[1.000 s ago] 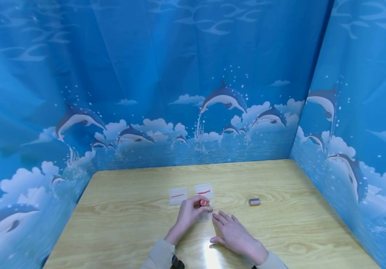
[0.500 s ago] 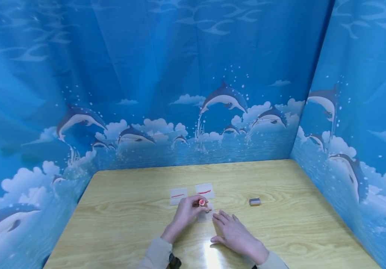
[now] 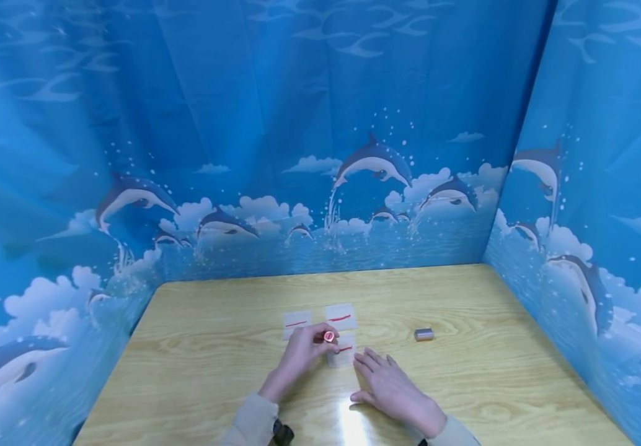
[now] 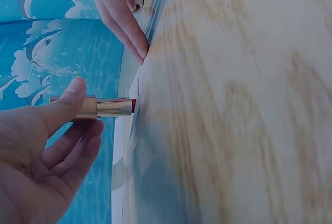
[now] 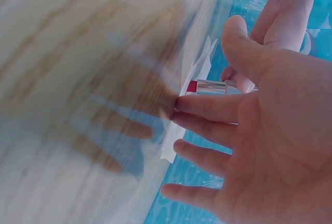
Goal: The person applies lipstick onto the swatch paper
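My left hand (image 3: 300, 354) pinches a gold lipstick (image 4: 114, 107) between thumb and fingers. Its red tip points down at the near white paper slip (image 3: 344, 358), touching it or almost so. A short red line shows on that slip, partly hidden by my left fingers. To its right, my right hand (image 3: 390, 389) lies with fingers spread and straight. In the right wrist view, its fingertips (image 5: 181, 103) rest at the slip's edge, close to the lipstick's red tip (image 5: 192, 86). Nothing is held in the right hand.
Two more paper slips with red lines lie behind: one at the left (image 3: 297, 322) and one farther back (image 3: 341, 316). A small metallic cylinder (image 3: 424, 334), like a lipstick cap, lies to the right on the wooden table (image 3: 214, 347). Dolphin-print curtains (image 3: 320, 155) border the table.
The left hand has moved left across the near slip with the lipstick, and a red line now shows on that slip. My right hand has stayed in place.
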Motion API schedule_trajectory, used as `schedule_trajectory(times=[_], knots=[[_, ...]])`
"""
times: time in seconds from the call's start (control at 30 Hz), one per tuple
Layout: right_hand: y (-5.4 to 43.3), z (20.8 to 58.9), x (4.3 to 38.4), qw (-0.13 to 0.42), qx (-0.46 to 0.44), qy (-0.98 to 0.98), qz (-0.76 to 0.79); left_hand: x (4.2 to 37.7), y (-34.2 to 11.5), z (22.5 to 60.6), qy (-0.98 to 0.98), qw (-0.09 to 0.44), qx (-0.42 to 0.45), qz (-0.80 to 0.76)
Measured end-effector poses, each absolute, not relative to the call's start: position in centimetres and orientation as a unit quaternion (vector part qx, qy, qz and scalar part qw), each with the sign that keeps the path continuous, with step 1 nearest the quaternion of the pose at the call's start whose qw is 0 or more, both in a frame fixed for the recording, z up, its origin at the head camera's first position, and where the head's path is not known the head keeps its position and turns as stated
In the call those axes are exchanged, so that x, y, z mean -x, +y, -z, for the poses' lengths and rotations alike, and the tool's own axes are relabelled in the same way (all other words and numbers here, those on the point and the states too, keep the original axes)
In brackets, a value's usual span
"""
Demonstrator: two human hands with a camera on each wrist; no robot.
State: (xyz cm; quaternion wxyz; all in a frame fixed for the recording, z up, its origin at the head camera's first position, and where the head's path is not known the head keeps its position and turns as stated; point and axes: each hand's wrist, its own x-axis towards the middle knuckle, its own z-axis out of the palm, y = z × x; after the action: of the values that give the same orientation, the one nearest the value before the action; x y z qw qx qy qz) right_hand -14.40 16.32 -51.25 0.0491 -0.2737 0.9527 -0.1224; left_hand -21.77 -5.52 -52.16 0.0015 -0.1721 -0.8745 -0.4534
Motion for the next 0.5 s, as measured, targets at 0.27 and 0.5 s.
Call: schedule_trajectory(times=[0.27, 0.5], knots=[[16.3, 51.2, 14.4, 0.047, 0.276, 0.952, 0.128, 21.8, -6.2, 51.8, -0.879, 0.000, 0.177, 0.443], [16.3, 51.2, 14.4, 0.050, 0.276, 0.951, 0.128, 21.8, -6.7, 52.0, -0.876, 0.007, 0.180, 0.448]])
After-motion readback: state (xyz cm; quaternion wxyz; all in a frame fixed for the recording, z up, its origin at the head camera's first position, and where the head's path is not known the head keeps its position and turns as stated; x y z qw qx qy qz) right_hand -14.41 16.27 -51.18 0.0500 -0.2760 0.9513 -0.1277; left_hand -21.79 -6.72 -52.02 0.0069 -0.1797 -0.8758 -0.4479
